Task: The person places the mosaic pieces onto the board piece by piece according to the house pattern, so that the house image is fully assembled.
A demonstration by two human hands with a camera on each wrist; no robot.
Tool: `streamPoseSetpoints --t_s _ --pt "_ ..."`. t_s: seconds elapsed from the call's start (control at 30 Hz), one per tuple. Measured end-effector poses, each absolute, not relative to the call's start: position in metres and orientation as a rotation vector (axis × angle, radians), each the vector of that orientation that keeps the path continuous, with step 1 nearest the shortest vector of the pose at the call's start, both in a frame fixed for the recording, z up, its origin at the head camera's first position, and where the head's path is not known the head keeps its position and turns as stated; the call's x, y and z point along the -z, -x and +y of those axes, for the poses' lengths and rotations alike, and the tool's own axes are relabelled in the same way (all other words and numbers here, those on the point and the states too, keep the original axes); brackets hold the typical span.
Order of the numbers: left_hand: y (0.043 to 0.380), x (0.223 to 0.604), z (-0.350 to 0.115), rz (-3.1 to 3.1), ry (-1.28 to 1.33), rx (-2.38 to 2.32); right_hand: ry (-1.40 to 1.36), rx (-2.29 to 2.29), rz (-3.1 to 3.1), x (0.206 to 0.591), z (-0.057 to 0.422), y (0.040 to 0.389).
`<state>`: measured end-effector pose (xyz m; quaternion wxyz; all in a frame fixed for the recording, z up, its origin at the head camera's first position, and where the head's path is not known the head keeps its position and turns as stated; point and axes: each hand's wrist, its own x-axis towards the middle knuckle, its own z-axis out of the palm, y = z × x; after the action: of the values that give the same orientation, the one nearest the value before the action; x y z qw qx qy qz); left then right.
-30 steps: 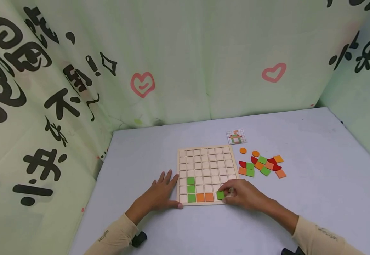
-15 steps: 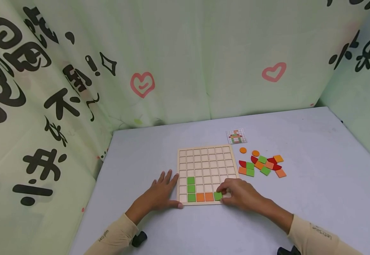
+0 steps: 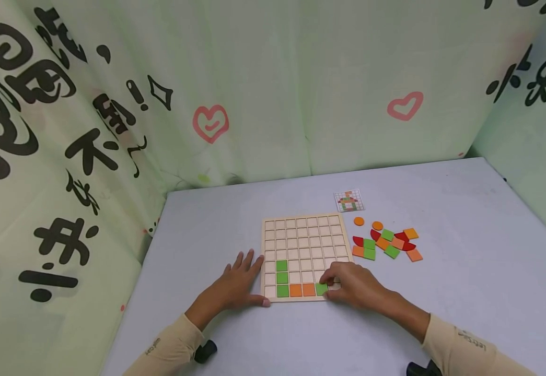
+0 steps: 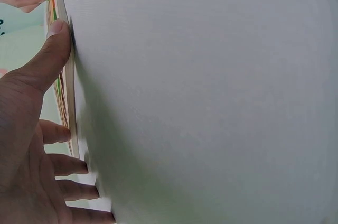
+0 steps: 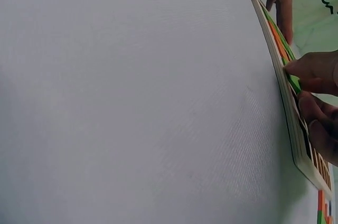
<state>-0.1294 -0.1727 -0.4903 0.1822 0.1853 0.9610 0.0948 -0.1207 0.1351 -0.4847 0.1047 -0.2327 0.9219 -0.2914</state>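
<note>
A wooden grid board (image 3: 302,249) lies flat on the table. My right hand (image 3: 355,282) is over its lower right part, with thumb and forefinger pinching a green square tile (image 3: 321,289). That tile sits in the bottom row, just right of two orange square tiles (image 3: 302,290); the right wrist view shows the fingertips on the green tile (image 5: 294,82) at the board's surface. A column of green tiles (image 3: 281,278) stands at the left end of that row. My left hand (image 3: 236,286) has its fingers spread straight, with thumb and forefinger touching the board's left side and near corner.
Right of the board lies a loose pile of orange, green and red pieces (image 3: 392,250), including quarter-round ones, and two orange discs (image 3: 359,221). Behind them is a small printed pattern card (image 3: 348,200). A pale patterned curtain (image 3: 301,94) hangs behind the white table (image 3: 442,209).
My right hand has moved slightly left with the green tile, bringing it into the bottom row beside the orange tiles. The left hand stays where it was.
</note>
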Motion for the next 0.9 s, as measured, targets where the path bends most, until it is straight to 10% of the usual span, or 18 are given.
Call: streamPoseSetpoints --t_s 0.9 --pt "0.1309 0.4944 -0.1745 2.721 -0.537 -0.269 0.639 0.843 2.72 0.4849 0.1318 0.1226"
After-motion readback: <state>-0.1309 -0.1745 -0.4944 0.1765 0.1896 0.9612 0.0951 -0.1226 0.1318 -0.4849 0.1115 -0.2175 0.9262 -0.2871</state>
